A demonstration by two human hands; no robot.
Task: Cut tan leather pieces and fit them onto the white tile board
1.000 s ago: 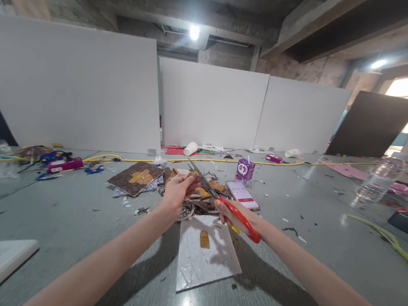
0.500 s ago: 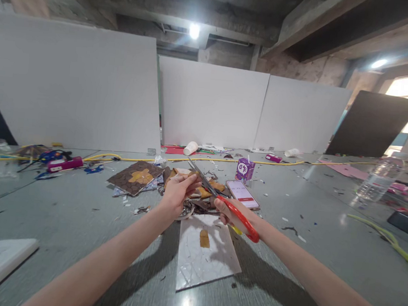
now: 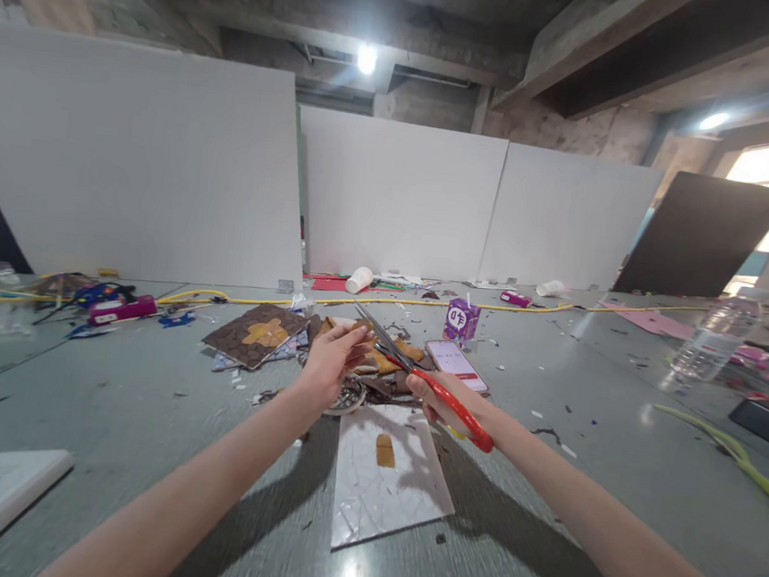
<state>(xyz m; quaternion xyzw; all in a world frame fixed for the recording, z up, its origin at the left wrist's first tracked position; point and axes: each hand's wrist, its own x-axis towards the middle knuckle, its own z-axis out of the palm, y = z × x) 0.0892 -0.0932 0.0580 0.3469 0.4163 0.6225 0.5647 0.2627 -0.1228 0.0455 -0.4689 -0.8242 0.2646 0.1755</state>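
Red-handled scissors [image 3: 458, 410] are pointing past the glossy board's [image 3: 396, 505] far edge — right hand [image 3: 460, 388] grasping them, left hand's [image 3: 333, 358] grip unclear.

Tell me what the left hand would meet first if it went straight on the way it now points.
The left hand would probably meet the scissor blades, which cross its line up and to the right. Depth is hard to judge, so it might instead brush the scraps around them.
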